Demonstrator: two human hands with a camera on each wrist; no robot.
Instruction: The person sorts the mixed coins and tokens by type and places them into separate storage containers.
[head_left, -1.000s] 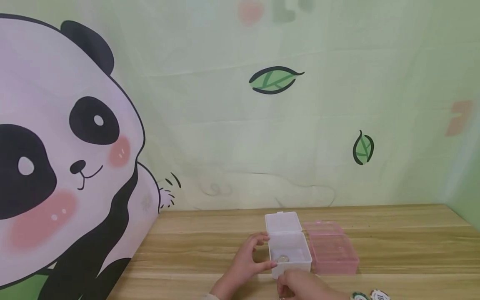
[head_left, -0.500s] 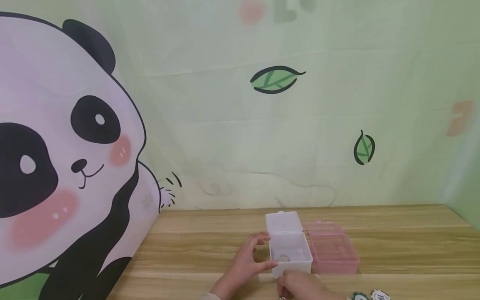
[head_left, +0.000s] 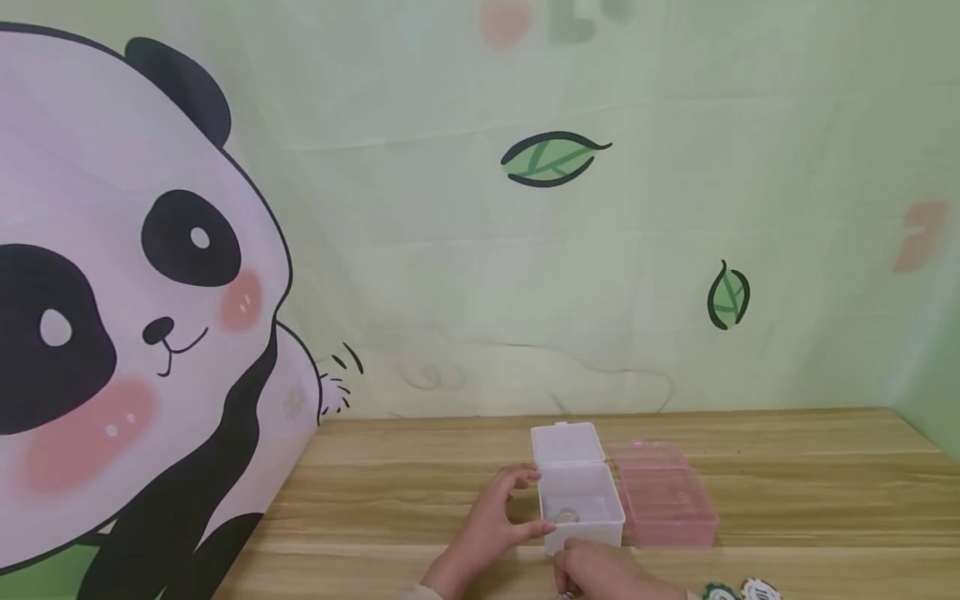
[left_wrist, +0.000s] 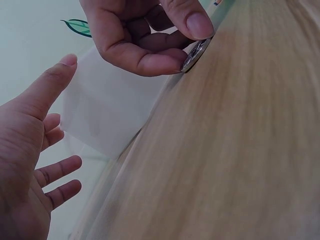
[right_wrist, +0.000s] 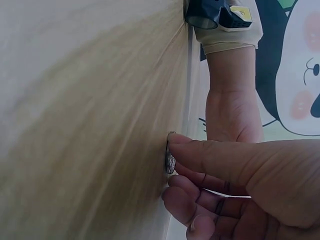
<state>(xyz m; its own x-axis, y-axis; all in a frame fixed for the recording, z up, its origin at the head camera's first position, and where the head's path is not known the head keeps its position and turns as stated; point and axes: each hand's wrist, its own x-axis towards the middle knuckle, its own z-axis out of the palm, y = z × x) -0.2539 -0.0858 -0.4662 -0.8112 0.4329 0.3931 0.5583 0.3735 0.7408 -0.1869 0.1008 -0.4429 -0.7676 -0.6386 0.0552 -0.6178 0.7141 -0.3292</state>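
Note:
A white plastic box (head_left: pixel 581 537) stands on the table with its lid raised at the back. Inside it lies a shiny round coin (head_left: pixel 567 517), near the front left. My left hand (head_left: pixel 491 517) is at the box's left side, its thumb at the front corner and fingers along the wall; the left wrist view shows these fingers spread and fairly straight. In front of the box, my right hand (head_left: pixel 600 568) pinches a silvery coin (right_wrist: pixel 171 162) between thumb and fingers. That coin is on edge, close against the wooden surface, partly hidden by the fingertips.
Right beside the white box is a pink see-through box (head_left: pixel 671 533) with its lid laid back. A green-edged poker chip (head_left: pixel 720 592) and a white one (head_left: pixel 761 590) lie at the front right. Behind the table (head_left: pixel 405 467) hangs a cloth printed with a panda.
Both hands and the boxes stay almost where they were. The coin under my right hand shifts slightly at the fingertips.

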